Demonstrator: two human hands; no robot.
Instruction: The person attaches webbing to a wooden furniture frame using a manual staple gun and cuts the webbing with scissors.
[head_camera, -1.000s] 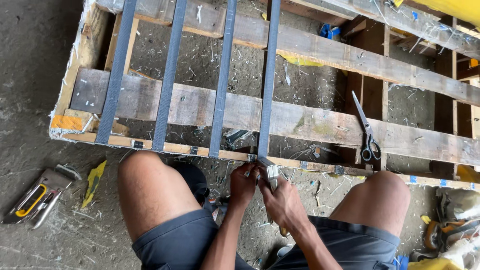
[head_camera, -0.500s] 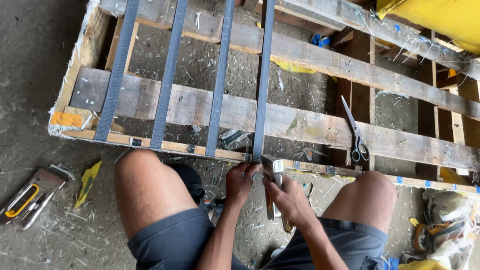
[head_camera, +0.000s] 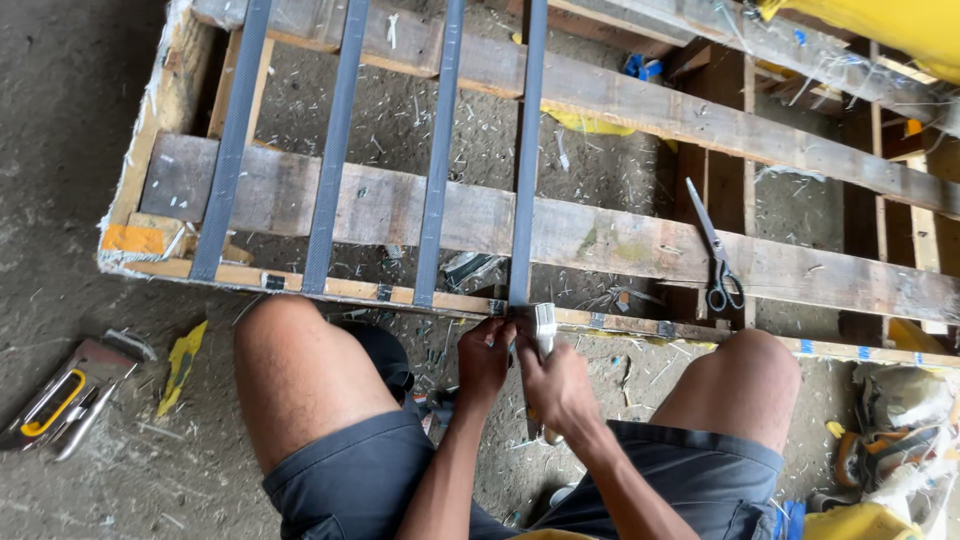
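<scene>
strap end (head_camera: 508, 312) hidden under fingers (head_camera: 493, 335), tool handle (head_camera: 541, 432) behind right hand (head_camera: 558, 385)

Straps (head_camera: 437, 150): grey-blue. Frame (head_camera: 620, 235): weathered brown, orange patch at corner. Scissors (head_camera: 716, 255): black handles. Stapler (head_camera: 60, 400): grey, yellow grip. Shorts (head_camera: 350, 480): dark grey-blue. Floor (head_camera: 60, 120): grey.

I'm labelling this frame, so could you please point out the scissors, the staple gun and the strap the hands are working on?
Scissors (head_camera: 712, 240): head view, on the blades near the pivot.
Staple gun (head_camera: 62, 398): head view, on its yellow-trimmed handle.
Strap (head_camera: 526, 150): head view, mid-length on the grey band.
</scene>
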